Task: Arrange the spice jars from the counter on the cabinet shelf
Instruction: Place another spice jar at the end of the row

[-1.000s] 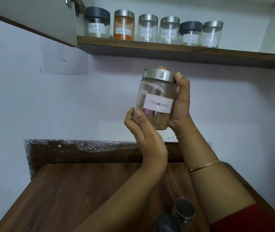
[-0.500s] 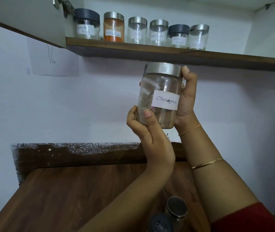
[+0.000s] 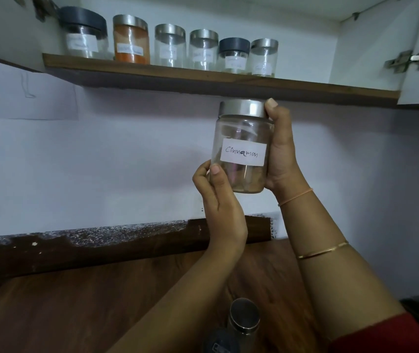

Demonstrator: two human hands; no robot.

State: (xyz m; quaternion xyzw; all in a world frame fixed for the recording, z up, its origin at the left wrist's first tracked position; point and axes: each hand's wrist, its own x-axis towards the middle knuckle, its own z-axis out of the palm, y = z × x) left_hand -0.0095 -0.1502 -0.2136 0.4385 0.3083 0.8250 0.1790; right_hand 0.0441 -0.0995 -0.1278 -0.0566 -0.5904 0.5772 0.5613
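Both hands up: my right hand wraps the side of the clear glass, steel-lidded cinnamon jar, and my left hand pinches its base. The jar hangs just below the brown wooden cabinet shelf, whose edge is directly overhead. A row of six labelled jars fills the shelf's left.

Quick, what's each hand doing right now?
Left hand: holding the cinnamon jar at its lower edge.
Right hand: gripping the same jar along its side, up to the lid.
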